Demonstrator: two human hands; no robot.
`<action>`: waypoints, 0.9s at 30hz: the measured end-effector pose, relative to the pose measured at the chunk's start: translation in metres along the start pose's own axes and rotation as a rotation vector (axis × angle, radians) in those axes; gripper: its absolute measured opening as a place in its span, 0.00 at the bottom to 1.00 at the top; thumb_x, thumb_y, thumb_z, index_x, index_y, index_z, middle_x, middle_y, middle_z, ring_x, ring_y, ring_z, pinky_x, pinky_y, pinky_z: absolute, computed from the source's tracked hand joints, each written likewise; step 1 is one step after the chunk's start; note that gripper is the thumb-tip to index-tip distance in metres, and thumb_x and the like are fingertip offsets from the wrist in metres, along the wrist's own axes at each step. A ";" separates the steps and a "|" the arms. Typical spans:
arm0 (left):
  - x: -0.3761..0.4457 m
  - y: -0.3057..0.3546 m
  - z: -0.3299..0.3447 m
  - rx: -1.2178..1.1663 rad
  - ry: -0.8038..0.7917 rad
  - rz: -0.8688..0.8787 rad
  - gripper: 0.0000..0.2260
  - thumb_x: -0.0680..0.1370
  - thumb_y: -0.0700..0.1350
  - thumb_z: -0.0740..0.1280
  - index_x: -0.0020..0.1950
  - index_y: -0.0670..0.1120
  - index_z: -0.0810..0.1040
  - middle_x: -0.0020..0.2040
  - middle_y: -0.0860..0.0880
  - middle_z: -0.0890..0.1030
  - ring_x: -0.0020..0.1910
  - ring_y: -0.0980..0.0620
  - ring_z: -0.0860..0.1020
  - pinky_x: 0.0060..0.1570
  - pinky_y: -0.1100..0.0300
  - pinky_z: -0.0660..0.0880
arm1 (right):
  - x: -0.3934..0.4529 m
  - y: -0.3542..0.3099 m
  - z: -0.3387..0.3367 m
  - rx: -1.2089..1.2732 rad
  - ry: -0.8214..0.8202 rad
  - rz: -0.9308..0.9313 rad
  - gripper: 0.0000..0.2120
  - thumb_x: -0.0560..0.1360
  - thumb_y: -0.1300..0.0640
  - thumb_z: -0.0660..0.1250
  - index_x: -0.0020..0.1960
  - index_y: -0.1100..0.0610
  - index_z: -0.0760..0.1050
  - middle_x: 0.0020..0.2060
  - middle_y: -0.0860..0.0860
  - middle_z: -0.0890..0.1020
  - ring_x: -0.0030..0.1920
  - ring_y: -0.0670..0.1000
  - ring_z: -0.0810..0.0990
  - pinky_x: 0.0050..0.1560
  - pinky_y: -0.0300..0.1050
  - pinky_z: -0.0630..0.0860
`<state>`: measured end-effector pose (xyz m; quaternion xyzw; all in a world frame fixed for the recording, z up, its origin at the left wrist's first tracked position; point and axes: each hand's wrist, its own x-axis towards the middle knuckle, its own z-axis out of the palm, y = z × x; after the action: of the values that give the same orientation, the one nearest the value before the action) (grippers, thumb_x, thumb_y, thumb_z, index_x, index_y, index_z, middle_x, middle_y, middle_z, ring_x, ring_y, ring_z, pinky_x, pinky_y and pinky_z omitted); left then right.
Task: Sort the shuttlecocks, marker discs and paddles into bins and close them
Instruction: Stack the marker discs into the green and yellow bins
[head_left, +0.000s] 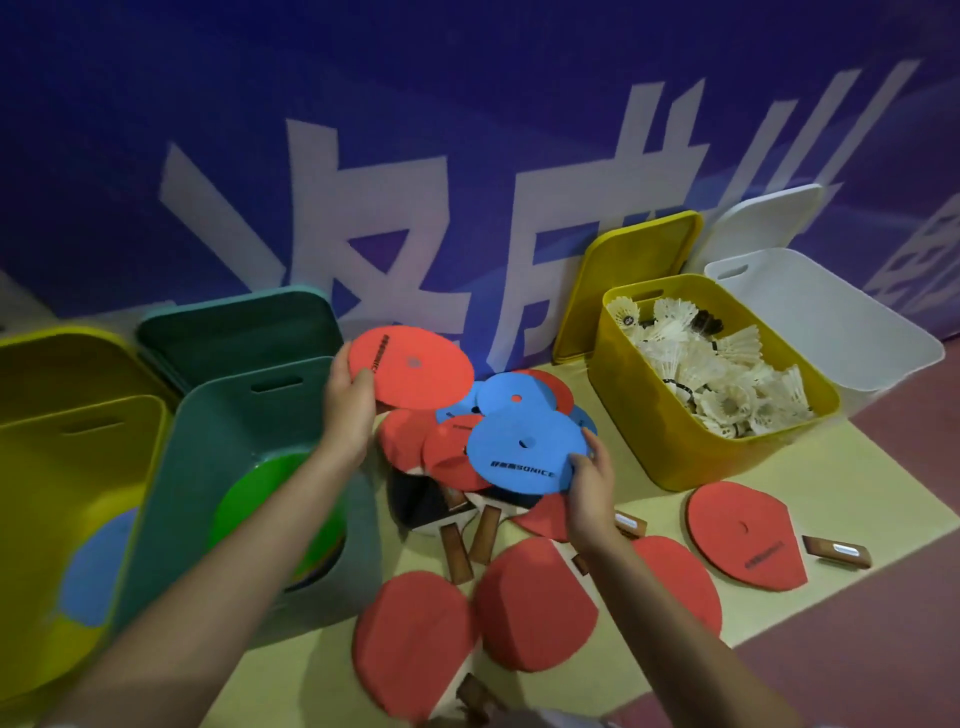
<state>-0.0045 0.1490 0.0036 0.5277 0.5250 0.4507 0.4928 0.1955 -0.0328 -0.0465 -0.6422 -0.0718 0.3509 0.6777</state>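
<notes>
The left hand (349, 396) pinched a red disc (410, 366) by its nine o'clock edge; the green bin (208, 415) lay at seven o'clock, nearer that hand. The right hand (589, 480) pinched a blue disc (524, 451) at its four o'clock edge, atop the pile.

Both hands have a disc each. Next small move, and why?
Probably carry the red disc in the left hand left and drop it into the green bin. That hand is already lifted beside the bin's rim, and discs already lie inside. The right hand holds the blue disc over the pile, so it can follow.
</notes>
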 end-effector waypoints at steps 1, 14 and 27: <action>-0.003 0.017 -0.013 -0.043 0.012 0.024 0.19 0.75 0.38 0.57 0.64 0.48 0.74 0.61 0.44 0.79 0.56 0.48 0.77 0.60 0.50 0.73 | -0.009 -0.004 0.011 0.026 -0.026 -0.005 0.18 0.78 0.67 0.56 0.63 0.51 0.71 0.61 0.56 0.76 0.53 0.56 0.79 0.48 0.52 0.75; -0.013 0.024 -0.263 -0.109 0.384 0.080 0.19 0.79 0.35 0.52 0.68 0.43 0.71 0.59 0.47 0.76 0.54 0.52 0.75 0.51 0.64 0.74 | -0.137 0.022 0.169 0.049 -0.324 -0.014 0.19 0.77 0.69 0.56 0.54 0.47 0.75 0.54 0.53 0.80 0.56 0.58 0.78 0.58 0.60 0.74; -0.012 -0.115 -0.395 0.100 0.325 -0.323 0.16 0.78 0.34 0.56 0.64 0.45 0.73 0.47 0.44 0.79 0.36 0.49 0.76 0.30 0.59 0.74 | -0.208 0.087 0.265 -0.243 -0.393 -0.030 0.20 0.77 0.68 0.56 0.66 0.55 0.72 0.59 0.54 0.75 0.57 0.53 0.75 0.55 0.46 0.72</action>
<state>-0.4102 0.1511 -0.0670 0.3809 0.6967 0.4184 0.4411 -0.1381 0.0600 -0.0097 -0.6371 -0.2536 0.4481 0.5736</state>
